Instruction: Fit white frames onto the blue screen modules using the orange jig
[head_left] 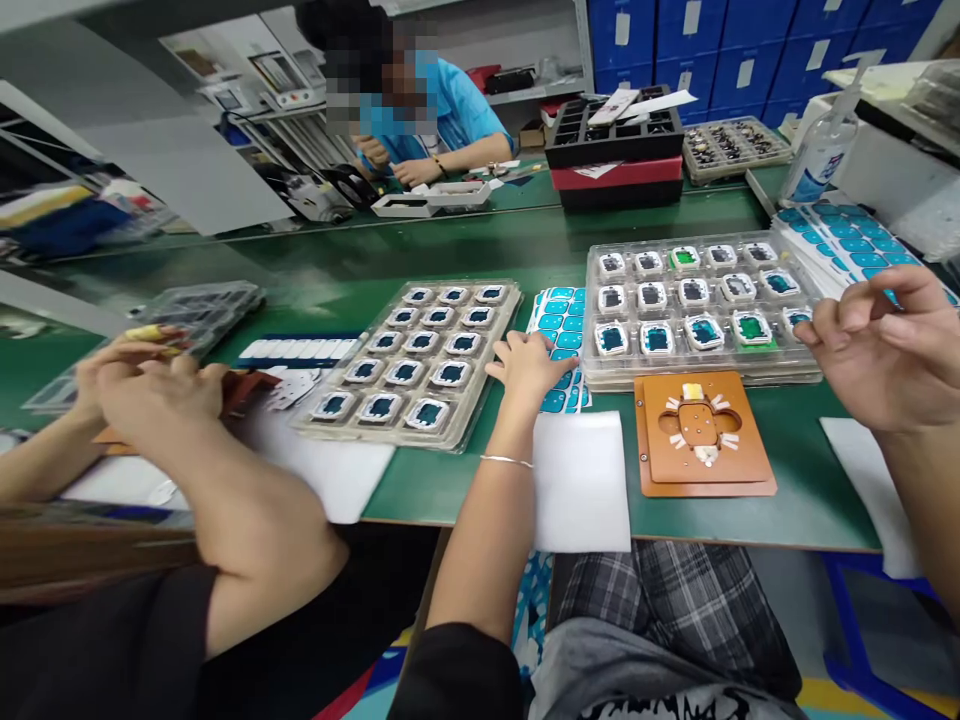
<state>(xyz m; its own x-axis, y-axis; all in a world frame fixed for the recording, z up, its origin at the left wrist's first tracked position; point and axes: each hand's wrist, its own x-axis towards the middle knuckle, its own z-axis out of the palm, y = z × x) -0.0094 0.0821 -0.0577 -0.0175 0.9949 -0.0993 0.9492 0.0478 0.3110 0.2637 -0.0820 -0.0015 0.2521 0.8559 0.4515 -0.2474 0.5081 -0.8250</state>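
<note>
My left hand (527, 370) is open, fingers spread, over the left edge of the blue sticker sheets (553, 330). Beside it stands a clear tray (469, 405) holding rows of white-framed square parts. My right hand (889, 350) is raised at the right end of another parts tray (701, 368), fingers loosely curled and apart; nothing shows in them. That tray's parts have dark, blue or green centres. Between my hands, nearer my lap, lies an orange fixture (705, 478) with a shaped recess and small white clips. A white foam sheet (581, 480) lies left of the fixture.
At left a neighbour's hands (161, 385) work over a reddish-brown block (247, 390). Across the bench sits a person in a blue shirt (469, 115). Black and red trays (615, 165), a pump bottle (821, 150) and more blue sticker sheets (855, 240) stand toward the back right.
</note>
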